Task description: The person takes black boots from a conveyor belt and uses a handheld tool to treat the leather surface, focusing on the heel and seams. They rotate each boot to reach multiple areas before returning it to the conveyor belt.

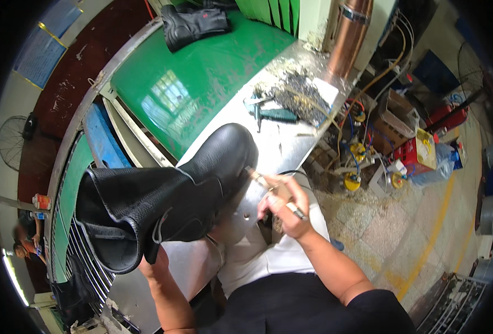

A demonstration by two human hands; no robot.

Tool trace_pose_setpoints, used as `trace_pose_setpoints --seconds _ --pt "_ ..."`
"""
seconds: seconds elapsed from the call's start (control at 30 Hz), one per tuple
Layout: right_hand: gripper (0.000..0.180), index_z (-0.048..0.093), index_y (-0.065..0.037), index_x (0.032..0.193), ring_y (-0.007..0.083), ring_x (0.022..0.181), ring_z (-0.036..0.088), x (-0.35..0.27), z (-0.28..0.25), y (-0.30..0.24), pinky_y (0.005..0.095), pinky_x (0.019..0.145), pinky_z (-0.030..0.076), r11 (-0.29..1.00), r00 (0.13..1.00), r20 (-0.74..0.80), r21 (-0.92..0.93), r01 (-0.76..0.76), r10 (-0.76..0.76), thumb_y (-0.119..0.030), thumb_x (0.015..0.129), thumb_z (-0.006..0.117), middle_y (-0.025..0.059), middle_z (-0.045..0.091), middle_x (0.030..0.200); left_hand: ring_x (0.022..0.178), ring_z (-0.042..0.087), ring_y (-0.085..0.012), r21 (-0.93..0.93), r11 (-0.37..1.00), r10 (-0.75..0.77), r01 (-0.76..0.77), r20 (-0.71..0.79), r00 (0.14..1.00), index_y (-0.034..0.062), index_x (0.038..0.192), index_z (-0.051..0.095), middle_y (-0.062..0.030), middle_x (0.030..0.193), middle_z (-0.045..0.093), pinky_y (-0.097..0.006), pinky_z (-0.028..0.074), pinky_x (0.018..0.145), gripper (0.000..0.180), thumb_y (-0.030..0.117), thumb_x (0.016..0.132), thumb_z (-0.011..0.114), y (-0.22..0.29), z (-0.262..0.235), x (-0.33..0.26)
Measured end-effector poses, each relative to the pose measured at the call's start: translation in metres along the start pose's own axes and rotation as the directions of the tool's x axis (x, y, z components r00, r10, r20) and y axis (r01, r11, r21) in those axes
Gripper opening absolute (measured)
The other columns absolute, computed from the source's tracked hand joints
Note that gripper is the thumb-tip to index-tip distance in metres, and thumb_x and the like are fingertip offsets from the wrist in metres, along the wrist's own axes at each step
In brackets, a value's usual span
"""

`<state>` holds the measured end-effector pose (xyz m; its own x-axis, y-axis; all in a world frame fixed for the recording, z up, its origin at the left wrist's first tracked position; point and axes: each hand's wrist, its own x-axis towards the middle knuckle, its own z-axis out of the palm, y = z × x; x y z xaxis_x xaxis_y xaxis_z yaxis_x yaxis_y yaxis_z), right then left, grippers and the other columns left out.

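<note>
The left grip [155, 264] is mostly hidden behind the black boot [163, 189], so its fingers cannot be made out. The tip of the thin metal tool [257, 177] in the right grip [287, 205] is blurred; whether it touches the boot is unclear. Toward the far right corner of the desk [293, 153], a dark heap of scraps [302, 97] is too fine to sort out. The copper pipe [349, 42] near that corner is cut off at the top. Well past the left edge, a person [25, 245] appears too small and blurred to read.

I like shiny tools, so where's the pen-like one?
In the head view, the pen-like tool is just right of centre, held in the right hand, its tip beside the foot of the large black boot.
</note>
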<state>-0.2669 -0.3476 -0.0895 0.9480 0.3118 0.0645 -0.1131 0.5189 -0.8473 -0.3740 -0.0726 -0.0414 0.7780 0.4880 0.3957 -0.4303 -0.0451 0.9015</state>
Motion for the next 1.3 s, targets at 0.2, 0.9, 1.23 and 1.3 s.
trace_pose_setpoints --seconds 0.2,0.9,1.23,1.3 --pt "0.032 0.051 0.005 0.116 0.0160 0.065 0.063 0.093 -0.015 -0.003 0.0308 0.063 0.053 0.973 0.935 -0.271 -0.097 0.209 -0.228 -0.009 0.088 0.054 0.0095 0.062 0.078 0.108 0.062 -0.0294 -0.040 0.997 -0.074 0.068 -0.156 0.985 -0.0026 0.130 0.052 -0.0154 0.121 0.062 -0.043 0.051 0.097 0.050 0.017 0.088 0.070 0.024 0.031 0.116" --pt "0.047 0.043 -0.008 0.133 0.0123 0.061 0.061 0.093 -0.019 0.007 0.0291 0.060 0.048 0.923 0.952 -0.124 -0.305 0.233 -0.281 -0.014 0.089 0.057 0.0046 0.060 0.075 0.110 0.060 -0.0282 0.361 0.859 -0.066 -0.363 0.782 0.620 -0.0023 0.115 0.058 -0.0177 0.117 0.063 -0.037 0.044 0.095 0.036 -0.010 0.080 0.061 -0.106 0.201 0.182" --pt "0.042 0.045 -0.003 0.131 0.0105 0.062 0.059 0.098 -0.021 0.015 0.0264 0.059 0.047 0.885 0.943 -0.085 -0.381 0.267 -0.322 -0.011 0.091 0.056 0.0050 0.059 0.076 0.111 0.060 -0.0296 0.664 0.648 -0.124 -0.373 0.575 0.809 -0.0019 0.115 0.063 -0.0179 0.118 0.062 -0.037 0.047 0.097 0.031 0.021 0.094 0.063 -0.076 0.032 0.073" --pt "0.043 0.044 -0.003 0.131 0.0104 0.062 0.059 0.095 -0.024 0.013 0.0263 0.059 0.047 0.872 0.940 -0.075 -0.405 0.276 -0.332 -0.012 0.091 0.056 0.0047 0.059 0.076 0.111 0.058 -0.0329 0.481 0.581 0.152 -0.657 0.729 0.668 -0.0004 0.115 0.064 -0.0191 0.117 0.062 -0.040 0.046 0.099 0.032 0.022 0.092 0.064 -0.092 0.020 0.079"
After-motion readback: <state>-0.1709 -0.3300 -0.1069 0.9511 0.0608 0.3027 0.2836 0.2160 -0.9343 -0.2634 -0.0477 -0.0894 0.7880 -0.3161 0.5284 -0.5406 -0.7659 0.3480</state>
